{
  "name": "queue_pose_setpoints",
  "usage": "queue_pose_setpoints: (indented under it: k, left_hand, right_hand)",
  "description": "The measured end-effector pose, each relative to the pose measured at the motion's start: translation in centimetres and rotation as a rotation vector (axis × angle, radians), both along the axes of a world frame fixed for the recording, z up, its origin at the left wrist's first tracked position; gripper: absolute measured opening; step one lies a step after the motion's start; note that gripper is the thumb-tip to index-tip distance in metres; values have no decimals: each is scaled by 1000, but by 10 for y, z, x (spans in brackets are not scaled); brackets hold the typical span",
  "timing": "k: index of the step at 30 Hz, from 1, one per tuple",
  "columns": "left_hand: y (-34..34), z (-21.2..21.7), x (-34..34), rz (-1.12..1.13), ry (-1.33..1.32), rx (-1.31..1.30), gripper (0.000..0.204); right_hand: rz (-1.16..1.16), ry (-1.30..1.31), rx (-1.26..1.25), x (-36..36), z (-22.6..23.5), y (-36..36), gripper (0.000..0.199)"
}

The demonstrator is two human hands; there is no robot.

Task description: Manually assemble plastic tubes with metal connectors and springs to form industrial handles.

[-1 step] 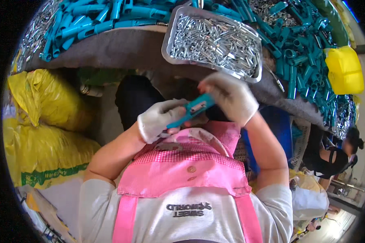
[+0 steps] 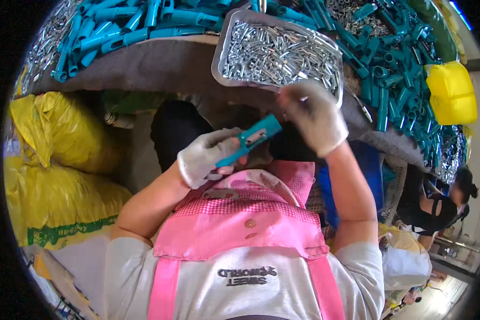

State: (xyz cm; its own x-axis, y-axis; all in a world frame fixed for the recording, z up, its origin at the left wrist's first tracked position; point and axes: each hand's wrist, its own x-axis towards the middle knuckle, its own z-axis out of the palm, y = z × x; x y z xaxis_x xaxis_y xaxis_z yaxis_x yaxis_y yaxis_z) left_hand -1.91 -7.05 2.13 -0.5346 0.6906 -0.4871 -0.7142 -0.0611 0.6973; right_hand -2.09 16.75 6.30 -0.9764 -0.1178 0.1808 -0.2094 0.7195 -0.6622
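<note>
My left hand [image 2: 208, 156], in a white glove with bare fingertips, is closed around a teal plastic tube-shaped part [image 2: 265, 126]. The part slants up to the right, its round end farthest from the palm. A silvery metal piece [image 2: 256, 137] shows in a slot along its side. My right hand [image 2: 321, 120], gloved likewise, is apart from the part, just below the near right edge of a metal tray [image 2: 216, 66]. Motion smears its fingers; a small bright spot shows there, too blurred to name. Small silvery metal pieces [image 2: 277, 53] fill the tray.
Heaps of teal tubes [image 2: 389, 74] lie on the dark-covered work surface [image 2: 144, 61] on both sides of the tray. A yellow container [image 2: 450, 93] stands at the far right. Yellow sacks [image 2: 64, 186] are piled at left. Another person [image 2: 432, 202] sits at right.
My right hand has moved right, away from the teal part's end, which now shows more fully. My left hand still grips the part and has shifted slightly left.
</note>
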Motion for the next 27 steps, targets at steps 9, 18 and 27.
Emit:
queue_pose_setpoints:
  k: [9, 18, 27]
  left_hand:
    - [-2, -18, -8, 159, -3, 128, 44]
    - [6, -10, -6, 230, -155, 213, 32]
    - [10, -5, 2, 198, 15, 77, 30]
  right_hand:
    - [-129, 144, 437, -64, -12, 32, 18]
    - [-346, 410, 369, -53, -20, 32, 13]
    - [226, 124, 55, 13, 9, -34, 15]
